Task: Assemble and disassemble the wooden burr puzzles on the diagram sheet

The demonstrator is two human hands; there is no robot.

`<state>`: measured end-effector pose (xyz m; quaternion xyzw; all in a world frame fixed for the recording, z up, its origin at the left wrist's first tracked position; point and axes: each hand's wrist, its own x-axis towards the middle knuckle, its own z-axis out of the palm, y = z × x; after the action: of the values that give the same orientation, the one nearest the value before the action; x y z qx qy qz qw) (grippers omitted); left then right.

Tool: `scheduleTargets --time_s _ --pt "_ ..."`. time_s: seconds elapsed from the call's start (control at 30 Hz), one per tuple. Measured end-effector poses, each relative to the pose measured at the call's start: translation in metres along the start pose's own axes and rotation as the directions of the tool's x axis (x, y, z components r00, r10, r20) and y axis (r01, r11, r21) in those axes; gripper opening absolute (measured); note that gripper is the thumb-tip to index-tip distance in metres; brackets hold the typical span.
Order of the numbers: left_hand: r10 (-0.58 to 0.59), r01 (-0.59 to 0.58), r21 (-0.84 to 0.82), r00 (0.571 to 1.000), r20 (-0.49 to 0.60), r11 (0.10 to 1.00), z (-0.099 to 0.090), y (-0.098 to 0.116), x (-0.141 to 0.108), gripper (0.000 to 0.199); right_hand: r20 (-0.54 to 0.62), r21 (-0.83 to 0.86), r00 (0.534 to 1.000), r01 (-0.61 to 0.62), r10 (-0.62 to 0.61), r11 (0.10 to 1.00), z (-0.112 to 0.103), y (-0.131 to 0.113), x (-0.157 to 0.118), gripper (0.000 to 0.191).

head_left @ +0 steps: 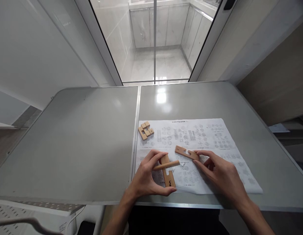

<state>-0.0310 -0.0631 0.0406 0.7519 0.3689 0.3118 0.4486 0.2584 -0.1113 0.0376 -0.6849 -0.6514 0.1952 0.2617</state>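
Note:
My left hand (149, 176) grips two crossed wooden puzzle pieces above the paper. One is a flat notched piece (169, 180) with a dark mark near its lower end, held between thumb and fingers. A narrower wooden piece (173, 164) crosses it and points right. In my right hand (218, 171), thumb and fingertips pinch the right end of another flat notched piece (182, 150), which bears a small dark mark at its left end. The two hands' pieces are apart. Beneath lies a printed instruction sheet (210, 140) with many small line drawings.
A small cluster of wooden blocks (143, 134) rests on the sheet's upper left corner. The grey folding table (92, 140) has a metal seam (136, 130) left of the sheet. Glass doors (163, 42) stand beyond the far edge. A dark phone-like object (86, 227) is below, left.

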Motion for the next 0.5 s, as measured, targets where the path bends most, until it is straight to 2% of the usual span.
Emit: scheduleTargets --time_s 0.13,0.23,0.37,0.5 --pt "-0.005 0.005 0.002 1.000 0.003 1.000 0.001 0.000 0.000 0.092 0.005 0.017 1.000 0.028 -0.028 0.999 -0.002 -0.004 -0.001 0.043" --pt "-0.010 0.010 -0.002 1.000 0.006 1.000 0.001 0.000 0.001 0.091 0.011 0.103 0.996 0.089 -0.090 0.991 -0.004 -0.016 -0.003 0.035" --pt "-0.006 0.006 0.006 1.000 0.015 1.000 0.000 0.002 0.001 0.091 0.106 0.281 0.978 0.142 -0.178 0.949 -0.002 -0.036 -0.006 0.030" --pt "-0.013 0.012 0.017 1.000 0.024 1.000 0.000 0.002 0.001 0.091 0.149 0.314 0.960 0.183 -0.239 0.932 0.008 -0.046 -0.004 0.025"
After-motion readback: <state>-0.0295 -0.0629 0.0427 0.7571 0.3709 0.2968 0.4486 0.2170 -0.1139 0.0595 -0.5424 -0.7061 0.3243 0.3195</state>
